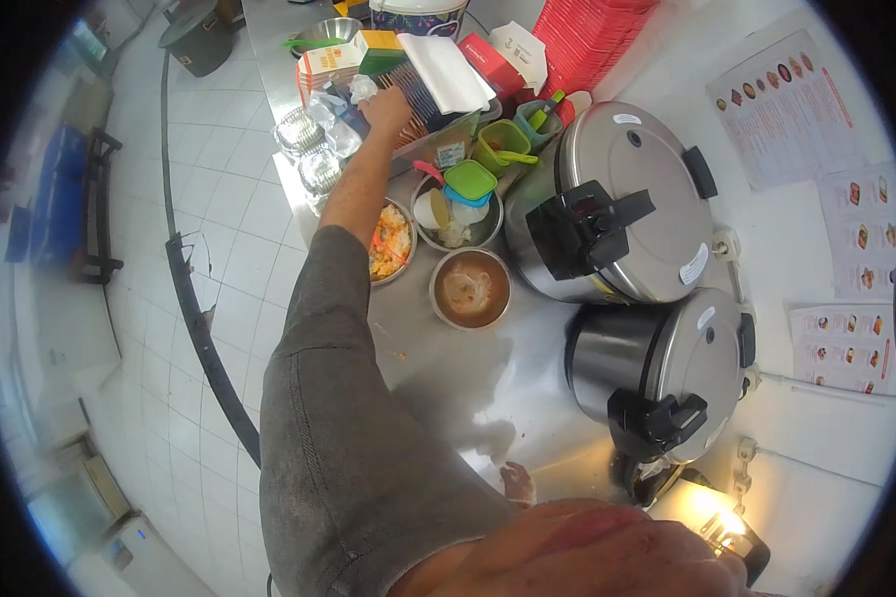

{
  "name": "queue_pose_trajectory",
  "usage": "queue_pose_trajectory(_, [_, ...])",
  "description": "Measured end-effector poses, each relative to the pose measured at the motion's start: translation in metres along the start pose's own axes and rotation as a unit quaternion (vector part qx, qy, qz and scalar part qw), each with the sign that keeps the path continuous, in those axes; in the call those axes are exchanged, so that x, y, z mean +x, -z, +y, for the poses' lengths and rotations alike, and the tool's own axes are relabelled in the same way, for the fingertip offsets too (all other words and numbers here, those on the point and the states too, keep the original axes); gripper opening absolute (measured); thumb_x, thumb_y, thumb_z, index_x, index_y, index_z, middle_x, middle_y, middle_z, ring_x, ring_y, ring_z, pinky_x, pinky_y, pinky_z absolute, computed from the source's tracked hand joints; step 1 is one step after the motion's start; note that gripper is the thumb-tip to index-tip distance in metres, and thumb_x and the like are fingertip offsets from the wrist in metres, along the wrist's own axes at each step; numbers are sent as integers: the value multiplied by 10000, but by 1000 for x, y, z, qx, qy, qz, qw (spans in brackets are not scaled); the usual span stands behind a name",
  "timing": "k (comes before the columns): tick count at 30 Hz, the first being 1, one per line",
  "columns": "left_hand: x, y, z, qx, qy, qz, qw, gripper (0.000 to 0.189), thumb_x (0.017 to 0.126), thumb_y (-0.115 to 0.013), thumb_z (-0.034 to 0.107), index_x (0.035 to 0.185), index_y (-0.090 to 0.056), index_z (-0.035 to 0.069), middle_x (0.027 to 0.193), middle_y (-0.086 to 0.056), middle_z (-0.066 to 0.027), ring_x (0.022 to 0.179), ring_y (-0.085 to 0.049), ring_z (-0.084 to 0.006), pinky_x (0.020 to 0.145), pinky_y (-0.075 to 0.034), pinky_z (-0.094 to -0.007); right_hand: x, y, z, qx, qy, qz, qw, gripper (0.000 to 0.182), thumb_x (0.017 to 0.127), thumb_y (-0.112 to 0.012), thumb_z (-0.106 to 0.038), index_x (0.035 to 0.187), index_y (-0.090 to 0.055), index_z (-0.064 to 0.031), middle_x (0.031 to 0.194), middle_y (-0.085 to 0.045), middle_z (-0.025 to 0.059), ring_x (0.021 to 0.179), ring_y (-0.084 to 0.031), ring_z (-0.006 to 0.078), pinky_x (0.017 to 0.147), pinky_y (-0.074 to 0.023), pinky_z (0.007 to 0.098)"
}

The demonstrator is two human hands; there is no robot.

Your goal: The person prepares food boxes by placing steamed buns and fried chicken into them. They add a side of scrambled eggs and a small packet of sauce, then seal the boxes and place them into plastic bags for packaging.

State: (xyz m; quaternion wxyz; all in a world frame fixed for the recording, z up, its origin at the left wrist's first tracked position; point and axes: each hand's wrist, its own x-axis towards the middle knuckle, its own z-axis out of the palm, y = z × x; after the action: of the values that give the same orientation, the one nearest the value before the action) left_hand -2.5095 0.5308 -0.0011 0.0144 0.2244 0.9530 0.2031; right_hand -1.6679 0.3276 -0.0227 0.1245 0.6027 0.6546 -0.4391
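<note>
My left hand [386, 110] reaches over a plastic bin, its fingers at a crumpled white piece of tissue or plastic [364, 88]; whether they grip it is unclear. Dark, thin packets [411, 88] stand in rows beside the hand, with a stack of white paper [444, 71] on them. Clear plastic lids or containers [299, 130] lie to its left. Partly behind my forearm is a bowl of orange-and-white food [392, 242]. My right hand [519, 483] shows low in the picture, near the steel counter, mostly hidden by my body.
Two large lidded steel cookers [635, 201] stand along the wall. Before them are a bowl of brown liquid [470, 289], a steel bowl with cups [457, 209] and green tubs [502, 145]. Red cartons [590, 37] are stacked at the back. A lit lamp [728, 522] glows lower right.
</note>
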Motion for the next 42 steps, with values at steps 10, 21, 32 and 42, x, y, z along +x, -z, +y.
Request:
queue_pose_trajectory(10, [-51,7,27,73,18,72,995,665,861,-514,374,1377,-428,-38,1388,-455,-287,1346,-369,-426,1096,-256,-545,-14,-6,6,-21,56,30,998,346,905,-632,-307,1169,-626,-82,1053,-680,140,962,-651,259,857,-503,366])
queue_pose_trajectory(21, [-28,-26,16,-37,26,-99,994,466,873,-465,323,1202,-624,34,1309,-557,-204,1230,-505,-397,1018,-302,-608,-40,-25,44,-25,20,17,999,350,890,-661,-324,1143,-636,-83,1070,-664,122,899,-651,232,796,-517,362])
queue_pose_trajectory(32, [-29,142,-21,-40,-13,194,980,357,872,-498,306,1028,-705,60,1067,-696,-160,1037,-641,-370,937,-311,-678,-19,-6,49,-114,181,80,974,281,917,-617,-295,1114,-640,-97,1084,-648,115,925,-640,261,782,-516,370])
queue_pose_trajectory(42, [-400,282,24,-324,-422,-43,846,53,836,-618,46,859,-663,30,801,-657,-97,783,-612,-236,704,-457,-355,-104,56,-179,572,364,62,733,502,901,-606,-209,1358,-474,-49,1229,-591,140,1008,-613,228,827,-511,301])
